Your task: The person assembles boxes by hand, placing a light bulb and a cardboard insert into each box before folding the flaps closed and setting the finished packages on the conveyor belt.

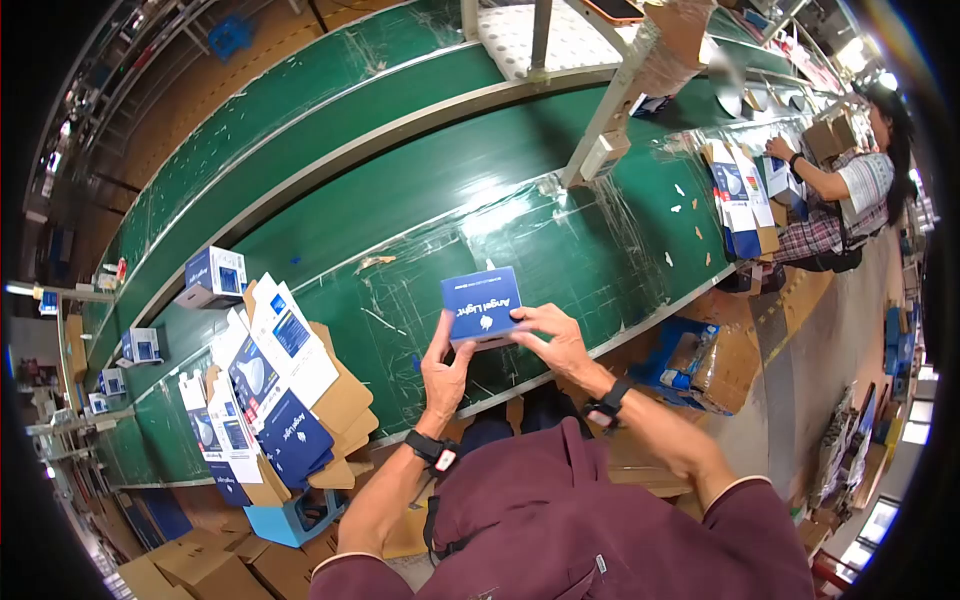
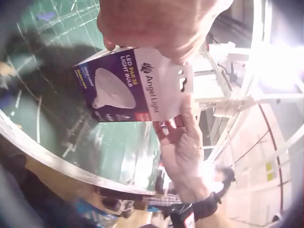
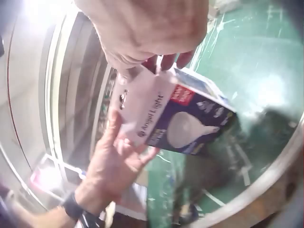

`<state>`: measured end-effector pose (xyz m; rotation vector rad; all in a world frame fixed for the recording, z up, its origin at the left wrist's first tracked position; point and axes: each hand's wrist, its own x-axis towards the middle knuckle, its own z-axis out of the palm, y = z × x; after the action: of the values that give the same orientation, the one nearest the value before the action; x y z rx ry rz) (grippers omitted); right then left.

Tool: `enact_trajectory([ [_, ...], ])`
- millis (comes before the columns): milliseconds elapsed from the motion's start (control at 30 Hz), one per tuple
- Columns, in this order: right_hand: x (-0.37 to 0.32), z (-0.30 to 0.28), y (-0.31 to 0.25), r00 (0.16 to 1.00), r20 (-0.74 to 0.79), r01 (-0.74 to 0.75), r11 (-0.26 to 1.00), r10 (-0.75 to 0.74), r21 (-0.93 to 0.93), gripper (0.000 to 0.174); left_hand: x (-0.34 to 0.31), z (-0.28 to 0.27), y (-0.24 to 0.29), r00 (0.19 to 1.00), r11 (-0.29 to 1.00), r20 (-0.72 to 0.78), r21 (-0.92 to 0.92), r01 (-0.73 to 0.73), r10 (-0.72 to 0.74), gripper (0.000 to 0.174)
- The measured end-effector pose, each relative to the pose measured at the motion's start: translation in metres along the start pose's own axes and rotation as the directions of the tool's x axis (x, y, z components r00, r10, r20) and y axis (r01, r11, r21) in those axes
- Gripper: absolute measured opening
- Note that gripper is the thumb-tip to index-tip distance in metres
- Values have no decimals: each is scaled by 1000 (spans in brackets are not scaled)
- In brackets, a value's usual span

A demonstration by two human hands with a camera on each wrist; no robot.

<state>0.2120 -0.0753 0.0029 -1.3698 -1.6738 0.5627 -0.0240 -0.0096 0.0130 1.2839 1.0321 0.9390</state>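
Observation:
A blue and white light-bulb box is held between both hands above the green bench, in front of the body. The left hand grips its left side, the thumb along the near edge. At the right side the right hand holds the box with thumb and fingers. In the left wrist view the box shows a bulb picture and a white panel with a hang hole. The right wrist view has the same box tilted, the left hand below it and the right hand above.
Flattened cartons lie piled at the left of the green bench, with finished-looking boxes beyond. A metal post rises at the back. Another person works at the right, near more flat cartons. An open cardboard box stands below the bench.

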Motion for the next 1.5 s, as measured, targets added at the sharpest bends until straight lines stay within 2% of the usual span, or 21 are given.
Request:
enact_trajectory([
  [33, 6, 9, -10, 977, -76, -187, 975, 197, 122, 59, -6, 8, 11, 986, 973, -78, -189, 131, -147, 78],
  [100, 17, 30, -25, 802, -143, -491, 776, 580, 395, 69, -2, 14, 13, 974, 967, -115, -186, 174, -197, 77],
  [133, 22, 35, -23, 769, -162, -540, 764, 619, 354, 86, 1, 16, 4, 967, 963, -138, -199, 183, -213, 75],
  [233, 28, 48, -18, 649, -29, -588, 526, 760, 614, 88, 10, 12, 3, 955, 931, -59, -250, 268, -291, 64],
  [300, 19, 61, 10, 737, -7, -546, 602, 676, 583, 85, 22, 12, 7, 949, 925, -16, -228, 304, -316, 62],
  [367, 19, 64, 14, 750, 40, -505, 532, 661, 680, 82, 31, 17, -2, 989, 969, -133, 226, 98, -69, 74],
  [433, 27, 57, -8, 733, 45, -486, 475, 679, 734, 79, 41, 37, 22, 983, 679, -122, 734, -4, 137, 78],
  [567, 6, 83, 12, 735, -6, -296, 329, 678, 897, 66, 53, 85, 35, 993, 259, -43, 966, 13, 110, 94],
  [600, 6, 83, 14, 658, 79, -245, 113, 749, 963, 65, 56, 87, 39, 993, 272, -43, 962, 11, 111, 101],
  [700, 1, 82, 17, 647, 168, -362, 106, 744, 926, 71, 58, 87, 42, 993, 236, -49, 971, 23, 105, 110],
  [800, 5, 53, 24, 595, 344, -595, 111, 726, 796, 73, 74, 88, 32, 988, 300, -72, 954, 28, 139, 99],
  [900, 0, 0, 82, 611, 271, -700, 349, 743, 623, 57, 98, 82, 39, 987, 239, -100, 969, 67, 129, 96],
  [967, 25, -82, 112, 691, -63, -562, 589, 720, 581, 43, 131, 54, 43, 979, 139, -130, 984, 108, 155, 96],
  [1000, 37, -146, 145, 889, -154, -427, 902, 432, 64, 34, 154, 37, 49, 968, 113, -134, 987, 112, 210, 93],
  [1067, 92, -234, 156, 693, -399, -653, 757, 600, 3, 46, 208, 3, 60, 944, 47, -180, 984, 174, 276, 89],
  [1100, 113, -270, 196, 845, -521, -325, 891, 122, -318, 54, 240, -13, 62, 932, 8, -216, 975, 223, 292, 89],
  [1133, 151, -305, 194, 815, -535, -337, 933, 220, -129, 65, 271, -31, 59, 928, -11, -233, 969, 247, 292, 88],
  [1200, 214, -366, 197, 895, -436, -195, 795, -96, -575, 74, 321, -56, 51, 926, -65, -277, 951, 303, 255, 88],
  [1267, 265, -395, 213, 925, -354, -184, 649, -140, -738, 80, 351, -72, 32, 916, -146, -361, 911, 387, 176, 87],
  [1367, 310, -421, 254, 991, -136, -112, 613, 6, -782, 60, 369, -118, 4, 908, -76, -392, 911, 406, 149, 84],
  [1500, 325, -425, 280, 990, -88, 16, 694, -114, -720, 25, 375, -149, 4, 950, -94, -260, 956, 278, 175, 87],
])
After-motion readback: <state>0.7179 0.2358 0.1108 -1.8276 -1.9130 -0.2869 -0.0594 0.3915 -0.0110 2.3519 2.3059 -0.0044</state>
